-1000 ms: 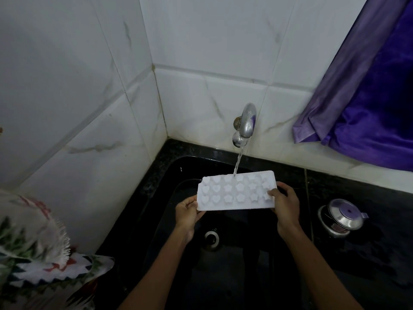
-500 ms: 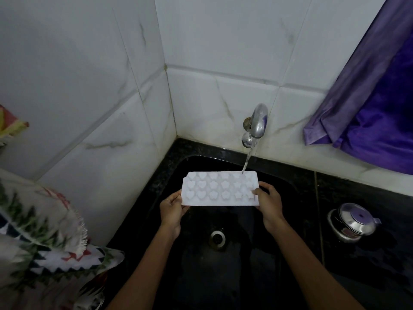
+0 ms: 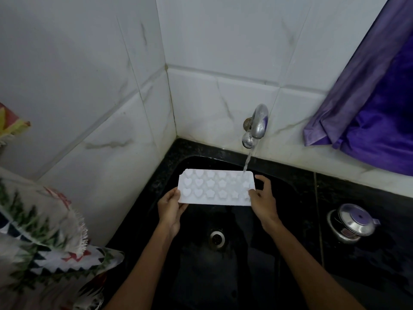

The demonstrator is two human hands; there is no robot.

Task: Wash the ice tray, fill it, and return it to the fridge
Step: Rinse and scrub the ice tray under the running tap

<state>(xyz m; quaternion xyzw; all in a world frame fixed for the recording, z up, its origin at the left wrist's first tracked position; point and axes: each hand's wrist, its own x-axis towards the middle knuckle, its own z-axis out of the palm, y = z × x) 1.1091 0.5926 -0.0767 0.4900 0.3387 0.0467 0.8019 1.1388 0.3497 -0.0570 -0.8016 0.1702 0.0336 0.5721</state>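
White ice tray (image 3: 216, 188) held level over the black sink (image 3: 288, 198), both hands on it. Left hand (image 3: 171, 208) grips the tray's left short end, thumb on top at the near corner, fingers under. Right hand (image 3: 262, 199) pinches the right short end, thumb on the near corner, fingers curled by the far edge. Both hands closed on the tray.

Tray cavities face up: heart shapes on the left half, flower and star shapes on the right. Tap (image 3: 257, 126) on the back wall is running; water stream (image 3: 247, 161) lands on the tray's far right corner, just by the right hand's fingers. Cannot tell how much water sits in the cavities, they read white on white.

Sink basin is dark and wet-looking, with a metal drain (image 3: 216, 237) at the bottom, below the tray. Nothing else visible in the basin.

On the black counter (image 3: 357, 191) right of the sink: a small steel pot (image 3: 350, 222) with lid on, contents hidden.

Purple cloth (image 3: 375, 113) hangs at upper right over the white tiled wall (image 3: 223, 52). Patterned fabric (image 3: 40, 231) with a fringed edge at lower left.
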